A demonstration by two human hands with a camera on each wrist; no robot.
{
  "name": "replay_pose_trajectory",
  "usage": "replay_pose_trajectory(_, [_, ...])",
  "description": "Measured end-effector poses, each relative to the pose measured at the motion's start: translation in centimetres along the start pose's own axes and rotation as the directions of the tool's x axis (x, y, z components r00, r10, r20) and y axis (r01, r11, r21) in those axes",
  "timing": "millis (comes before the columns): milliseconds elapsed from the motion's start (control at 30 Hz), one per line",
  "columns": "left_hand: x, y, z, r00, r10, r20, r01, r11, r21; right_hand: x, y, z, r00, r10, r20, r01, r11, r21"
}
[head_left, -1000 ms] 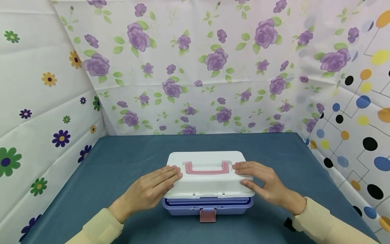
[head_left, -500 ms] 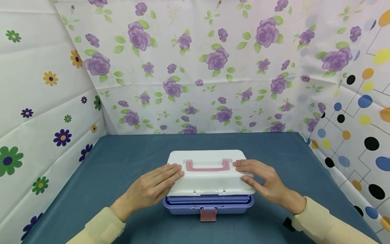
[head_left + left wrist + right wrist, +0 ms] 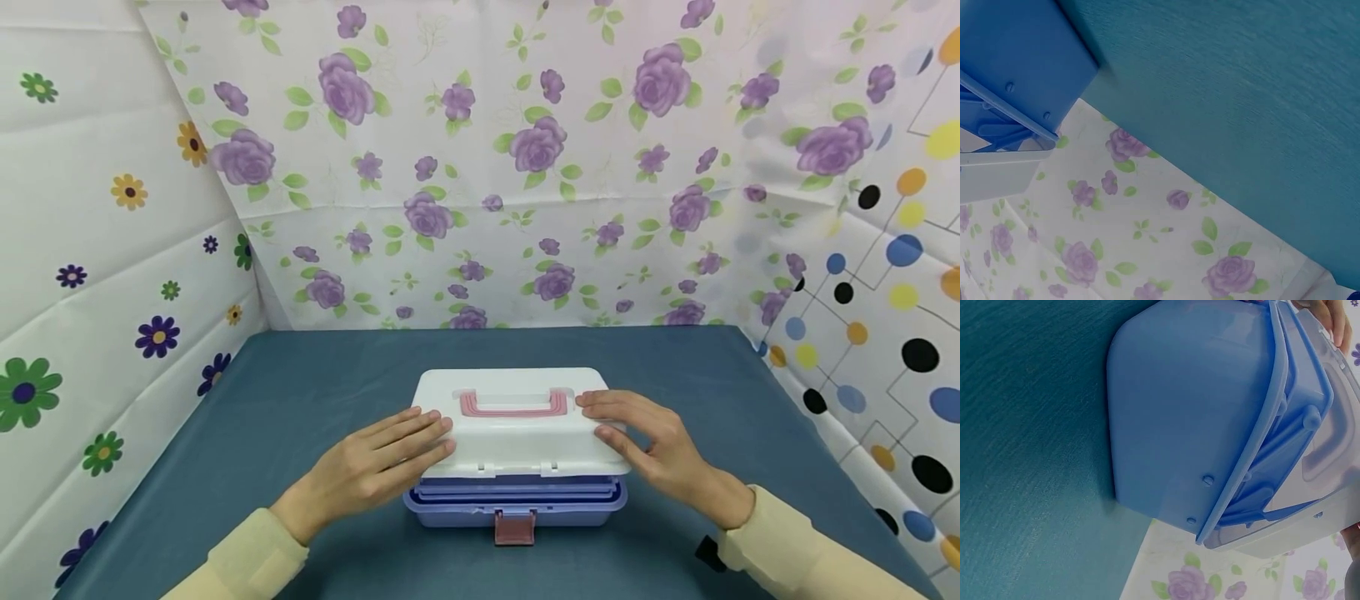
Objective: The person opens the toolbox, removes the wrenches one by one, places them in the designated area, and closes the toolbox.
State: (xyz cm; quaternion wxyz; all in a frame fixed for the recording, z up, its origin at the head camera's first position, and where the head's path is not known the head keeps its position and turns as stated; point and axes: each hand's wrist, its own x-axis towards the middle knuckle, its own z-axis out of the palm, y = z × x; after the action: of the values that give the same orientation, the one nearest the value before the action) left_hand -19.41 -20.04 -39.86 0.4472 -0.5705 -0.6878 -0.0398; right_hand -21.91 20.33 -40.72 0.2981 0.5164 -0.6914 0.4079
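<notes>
A storage box sits mid-table with a white lid (image 3: 517, 442), a pink handle (image 3: 513, 406) lying flat on top, a lavender-blue base (image 3: 450, 507) and a pink latch (image 3: 514, 527) hanging loose at the front. My left hand (image 3: 442, 433) holds the lid's left edge, fingers on top. My right hand (image 3: 597, 429) holds the lid's right edge, thumb along its front corner. The lid's front stands a little above the base. The right wrist view shows that gap between the base (image 3: 1179, 425) and the lid (image 3: 1329, 437); the left wrist view shows the base (image 3: 1016, 56).
The box stands on a teal tablecloth (image 3: 300, 392) with bare cloth on all sides. Flowered sheets wall the table at the back (image 3: 487, 167) and left (image 3: 90, 250), and a dotted sheet (image 3: 885, 292) walls the right.
The lid's front edge has risen slightly off the base, showing more of the blue rim beneath. Both hands stayed at the lid's sides and rose with it.
</notes>
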Motion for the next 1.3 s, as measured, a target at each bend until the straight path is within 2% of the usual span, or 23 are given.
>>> replay_pose_trajectory(133, [0.0,-0.1,-0.1,0.999,0.044,0.006,-0.045,0.999,0.012,0.1,0.0,0.0,1.000,0.003,-0.003,-0.003,1.000,-0.006])
replay_pose_trajectory(333, [0.0,-0.2,-0.4,0.996,0.076,0.042,-0.077,0.997,0.027,0.3,-0.2,-0.1,1.000,0.007,0.001,-0.007,1.000,-0.008])
replay_pose_trajectory(500, [0.0,-0.3,-0.7,0.994,0.082,0.071,-0.085,0.995,0.043,0.4,-0.2,-0.3,1.000,0.016,0.008,-0.016,1.000,-0.019])
replay_pose_trajectory(767, [0.1,-0.6,-0.9,0.995,0.079,0.055,-0.083,0.994,0.077,0.7,0.0,-0.3,1.000,0.014,0.011,-0.013,0.999,-0.042])
replay_pose_trajectory(1000, [0.4,-0.9,-1.0,0.996,0.076,0.046,-0.079,0.993,0.084,1.0,-0.3,-0.8,0.999,0.027,0.024,-0.024,0.990,-0.139])
replay_pose_trajectory(1100, [0.5,-1.0,-1.0,0.996,0.075,0.039,-0.078,0.993,0.085,1.0,-0.3,-1.1,0.999,0.016,0.039,-0.008,0.982,-0.188])
replay_pose_trajectory(1300, [0.7,-1.3,-0.9,0.997,0.070,0.024,-0.071,0.994,0.078,0.8,-0.5,-1.6,0.996,-0.073,0.048,0.082,0.966,-0.243])
